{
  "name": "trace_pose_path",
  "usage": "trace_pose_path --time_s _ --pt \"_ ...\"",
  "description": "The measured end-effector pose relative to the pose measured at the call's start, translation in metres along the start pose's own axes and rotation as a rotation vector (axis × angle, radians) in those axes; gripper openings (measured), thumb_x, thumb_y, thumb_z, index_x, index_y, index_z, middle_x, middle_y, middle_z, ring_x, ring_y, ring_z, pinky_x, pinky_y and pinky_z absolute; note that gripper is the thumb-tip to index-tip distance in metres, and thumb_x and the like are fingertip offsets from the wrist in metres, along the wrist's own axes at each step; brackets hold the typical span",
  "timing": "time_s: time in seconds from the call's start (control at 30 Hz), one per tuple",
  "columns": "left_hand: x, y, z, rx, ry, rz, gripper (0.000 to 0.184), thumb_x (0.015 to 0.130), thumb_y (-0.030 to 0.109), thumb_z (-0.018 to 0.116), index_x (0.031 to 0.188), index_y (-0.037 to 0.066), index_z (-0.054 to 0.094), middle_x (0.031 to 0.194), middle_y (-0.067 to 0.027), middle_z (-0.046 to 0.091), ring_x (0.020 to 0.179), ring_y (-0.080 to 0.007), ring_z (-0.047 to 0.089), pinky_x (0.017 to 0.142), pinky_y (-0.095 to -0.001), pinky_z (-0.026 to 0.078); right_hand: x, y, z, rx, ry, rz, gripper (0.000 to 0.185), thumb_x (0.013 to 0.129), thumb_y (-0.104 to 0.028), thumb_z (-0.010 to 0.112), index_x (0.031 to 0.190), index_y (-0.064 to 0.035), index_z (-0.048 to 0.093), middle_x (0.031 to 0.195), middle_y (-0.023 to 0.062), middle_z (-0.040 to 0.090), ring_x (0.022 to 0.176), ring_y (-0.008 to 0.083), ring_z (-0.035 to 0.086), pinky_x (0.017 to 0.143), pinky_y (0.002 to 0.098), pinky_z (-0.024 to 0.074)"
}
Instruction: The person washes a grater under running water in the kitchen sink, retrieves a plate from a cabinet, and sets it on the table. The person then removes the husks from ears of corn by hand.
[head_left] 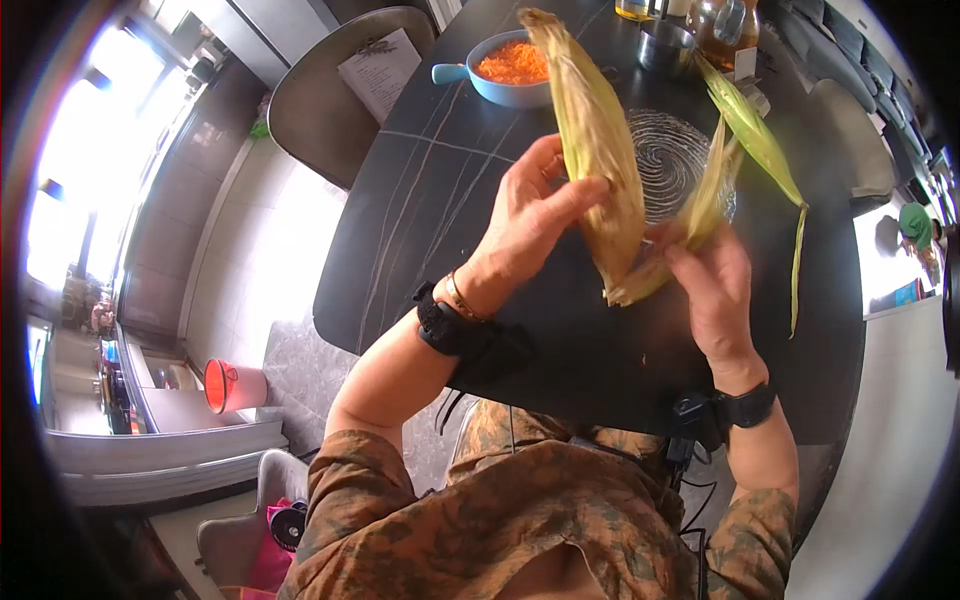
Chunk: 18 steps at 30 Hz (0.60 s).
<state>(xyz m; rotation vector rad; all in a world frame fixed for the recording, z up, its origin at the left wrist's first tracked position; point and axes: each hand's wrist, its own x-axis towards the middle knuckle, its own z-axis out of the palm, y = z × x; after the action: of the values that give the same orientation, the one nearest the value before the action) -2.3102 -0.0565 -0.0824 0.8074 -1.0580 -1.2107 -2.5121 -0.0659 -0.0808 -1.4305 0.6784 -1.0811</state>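
An ear of corn in its yellow-green husk (597,150) is gripped in my left hand (530,215), thumb across its front, its tip pointing up and away from me. Between the fingers of my right hand (712,290) is a husk leaf (708,200), bent away from the ear and joined near its lower end. My right fingertips are slightly blurred. Behind the leaf lies a clear glass plate with a swirl pattern (660,150). Loose green husk leaves (755,135) rest on the dark table (430,200) to the right, with a thin strip hanging down.
Beyond the corn stands a blue handled bowl (510,95) of shredded orange food. A metal cup (665,48) and a glass pitcher (722,35) are at the far side. A chair (310,100) holds a paper (380,75). A red bucket (235,387) is on the floor at left.
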Motion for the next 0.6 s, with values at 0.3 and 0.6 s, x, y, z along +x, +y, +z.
trace_pose_path --time_s 0.3,0.6 --pt "0.0 0.003 0.003 -0.208 0.006 0.021 0.04 0.088 0.017 0.058 0.12 -0.002 0.043 0.111 -0.0113 0.056 0.101 -0.0202 0.058 0.083 -0.0368 0.052 -0.01 -0.006 0.01 0.236 -0.118 0.07 0.025 0.087 -0.008 0.057 0.111 -0.0022 0.051 0.097 0.0039 0.057 0.088 0.0088 0.054 0.084 0.024 0.0434" --pt "0.006 0.007 -0.008 -0.401 0.1 0.017 0.034 0.093 0.022 0.051 0.115 -0.003 0.046 0.11 -0.0132 0.057 0.101 -0.0242 0.059 0.085 -0.0399 0.05 -0.01 -0.001 0.011 0.289 -0.198 -0.129 0.02 0.096 -0.02 0.047 0.103 -0.0025 0.053 0.092 0.009 0.062 0.085 0.016 0.059 0.082 0.0308 0.0466"
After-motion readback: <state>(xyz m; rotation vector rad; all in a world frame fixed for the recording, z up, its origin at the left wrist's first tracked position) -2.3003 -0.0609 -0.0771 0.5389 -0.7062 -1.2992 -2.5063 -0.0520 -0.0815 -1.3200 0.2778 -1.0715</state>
